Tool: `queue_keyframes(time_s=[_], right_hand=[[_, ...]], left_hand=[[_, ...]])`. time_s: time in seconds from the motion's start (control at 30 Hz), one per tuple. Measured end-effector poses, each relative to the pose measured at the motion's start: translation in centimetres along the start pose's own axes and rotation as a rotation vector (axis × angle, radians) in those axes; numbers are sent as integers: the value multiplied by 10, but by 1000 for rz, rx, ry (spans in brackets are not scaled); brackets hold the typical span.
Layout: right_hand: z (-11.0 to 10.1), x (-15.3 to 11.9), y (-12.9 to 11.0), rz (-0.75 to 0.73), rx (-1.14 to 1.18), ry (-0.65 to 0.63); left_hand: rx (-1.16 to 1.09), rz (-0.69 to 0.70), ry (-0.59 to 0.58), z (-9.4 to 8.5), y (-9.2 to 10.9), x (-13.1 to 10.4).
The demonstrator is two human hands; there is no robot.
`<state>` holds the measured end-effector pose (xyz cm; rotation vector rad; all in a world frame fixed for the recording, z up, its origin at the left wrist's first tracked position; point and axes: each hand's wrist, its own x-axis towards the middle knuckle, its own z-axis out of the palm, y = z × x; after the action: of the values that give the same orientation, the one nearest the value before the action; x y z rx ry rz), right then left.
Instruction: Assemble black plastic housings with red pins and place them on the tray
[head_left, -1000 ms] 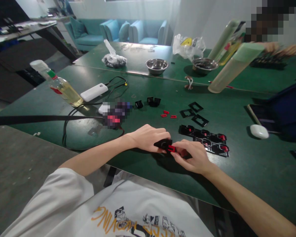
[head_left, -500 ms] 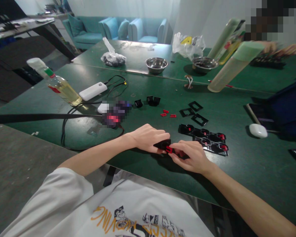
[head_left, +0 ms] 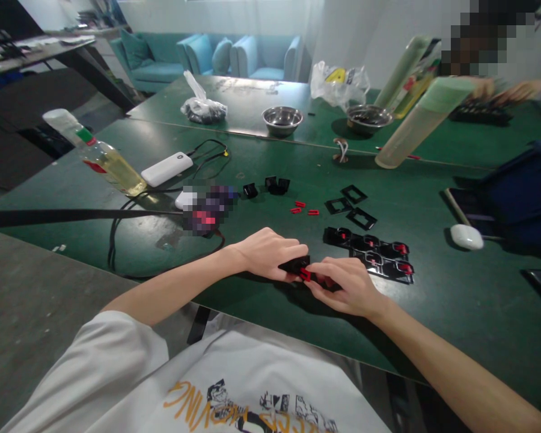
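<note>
My left hand (head_left: pixel 270 254) is closed on a black part (head_left: pixel 296 264) near the table's front edge. Between thumb and fingertips of my right hand (head_left: pixel 349 286) is a small red clip (head_left: pixel 305 274), held against the black part. Just right of my hands lie several black assembled pieces (head_left: pixel 372 255) with red bits in them. Beyond them are flat black frames (head_left: pixel 361 218). Small red clips (head_left: pixel 313 212) rest on the table ahead of my hands, and black brackets (head_left: pixel 277 184) sit farther back.
A bottle (head_left: pixel 112 168), a white power bank (head_left: pixel 166 169) and cables are at the left. Metal bowls (head_left: pixel 282 121), a plastic bag (head_left: pixel 340 84) and a tall green-capped container (head_left: pixel 421 123) stand farther back. Another person's hands are at the far right.
The whole view has shifted slightly. The red clip and my right fingertips sit marginally closer to my left hand; both grips look the same.
</note>
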<state>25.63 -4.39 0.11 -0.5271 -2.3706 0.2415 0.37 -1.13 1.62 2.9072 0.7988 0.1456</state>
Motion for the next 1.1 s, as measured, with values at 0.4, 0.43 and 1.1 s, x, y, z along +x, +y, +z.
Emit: queue_keyframes(time_s=[0.4,0.43,1.1], right_hand=[[-1,2,-1,-2,-4,2],[-1,2,-2,-2,0,2],[0,2,-1,31,-3,-41]], left_hand=[[-4,14,30,0,1,-1],[-8,13,33,0,1,-1],[0,23,35,0,1,-1]])
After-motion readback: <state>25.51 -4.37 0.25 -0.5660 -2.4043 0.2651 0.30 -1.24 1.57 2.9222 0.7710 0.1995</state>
